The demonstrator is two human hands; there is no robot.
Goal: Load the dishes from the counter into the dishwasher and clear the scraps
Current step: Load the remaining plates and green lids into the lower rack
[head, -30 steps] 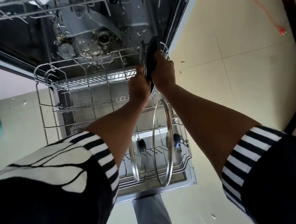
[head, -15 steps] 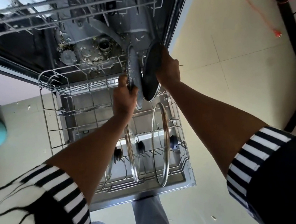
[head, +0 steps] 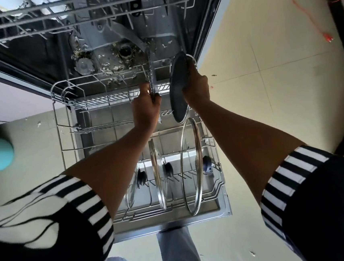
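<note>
Over the dishwasher's lower rack (head: 61, 124), the speckled plate (head: 151, 77) shows only its thin edge, its face hidden. The left hand (head: 146, 109) pinches its lower rim between curled fingers (head: 145, 89). The right hand (head: 196, 88) wraps its fingers round the dark plate (head: 177, 92), upright just beside it.

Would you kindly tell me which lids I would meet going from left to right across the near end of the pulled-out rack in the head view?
small glass lid → medium glass lid → large glass lid, all standing on edge in the rack.
</note>
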